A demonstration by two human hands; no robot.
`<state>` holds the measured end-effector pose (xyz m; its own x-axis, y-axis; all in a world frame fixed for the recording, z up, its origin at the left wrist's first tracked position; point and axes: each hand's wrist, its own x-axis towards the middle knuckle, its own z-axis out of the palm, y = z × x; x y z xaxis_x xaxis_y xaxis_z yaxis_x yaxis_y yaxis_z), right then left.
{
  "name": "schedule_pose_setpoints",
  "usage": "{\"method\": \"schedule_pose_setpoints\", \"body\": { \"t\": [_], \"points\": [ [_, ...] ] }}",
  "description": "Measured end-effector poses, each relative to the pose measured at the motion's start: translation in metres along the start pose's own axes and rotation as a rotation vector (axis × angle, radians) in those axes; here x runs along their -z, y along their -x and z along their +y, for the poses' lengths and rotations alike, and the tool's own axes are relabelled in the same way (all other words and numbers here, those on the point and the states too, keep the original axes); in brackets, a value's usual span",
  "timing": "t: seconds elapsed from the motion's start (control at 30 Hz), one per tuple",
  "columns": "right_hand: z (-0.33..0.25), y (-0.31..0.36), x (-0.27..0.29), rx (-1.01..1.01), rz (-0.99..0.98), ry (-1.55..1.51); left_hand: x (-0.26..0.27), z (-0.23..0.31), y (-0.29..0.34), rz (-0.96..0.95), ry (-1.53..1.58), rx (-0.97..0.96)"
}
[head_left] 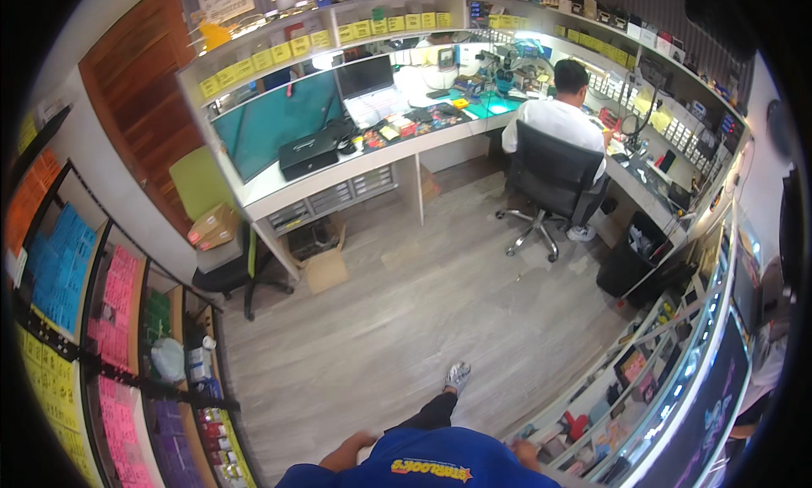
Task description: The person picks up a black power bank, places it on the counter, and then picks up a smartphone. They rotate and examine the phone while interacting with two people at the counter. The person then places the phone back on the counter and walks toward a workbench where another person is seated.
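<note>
Display case (689, 359): near fingers of right hand (525, 452)
Left hand (364, 440): beside blue shirt (444, 444)
Fingers, both: pose too indistinct to tell

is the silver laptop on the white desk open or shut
Open: the silver laptop has its dark screen raised above its pale base.

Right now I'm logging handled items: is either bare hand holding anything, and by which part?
Cannot be told: no held thing shows, but the bare left hand and bare right hand beside the blue printed shirt are partly hidden.
</note>
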<state>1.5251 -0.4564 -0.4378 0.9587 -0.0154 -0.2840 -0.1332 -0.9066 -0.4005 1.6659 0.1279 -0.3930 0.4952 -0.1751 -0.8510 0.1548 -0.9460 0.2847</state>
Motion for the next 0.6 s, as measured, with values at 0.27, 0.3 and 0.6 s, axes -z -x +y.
{"method": "schedule_pose_setpoints", "body": {
  "t": [0.27,0.3,0.6],
  "points": [
    [-0.002,-0.107,0.098,-0.503,-0.186,-0.393,0.173,0.046,-0.084,-0.397,-0.205,-0.149],
    [0.012,-0.120,0.106,-0.452,-0.163,-0.297,0.208,0.086,-0.119,-0.311,-0.294,-0.151],
    [0.066,-0.321,0.237,-0.694,0.283,-1.146,0.517,0.620,-0.238,0.493,0.358,-0.724]
  ]
}}
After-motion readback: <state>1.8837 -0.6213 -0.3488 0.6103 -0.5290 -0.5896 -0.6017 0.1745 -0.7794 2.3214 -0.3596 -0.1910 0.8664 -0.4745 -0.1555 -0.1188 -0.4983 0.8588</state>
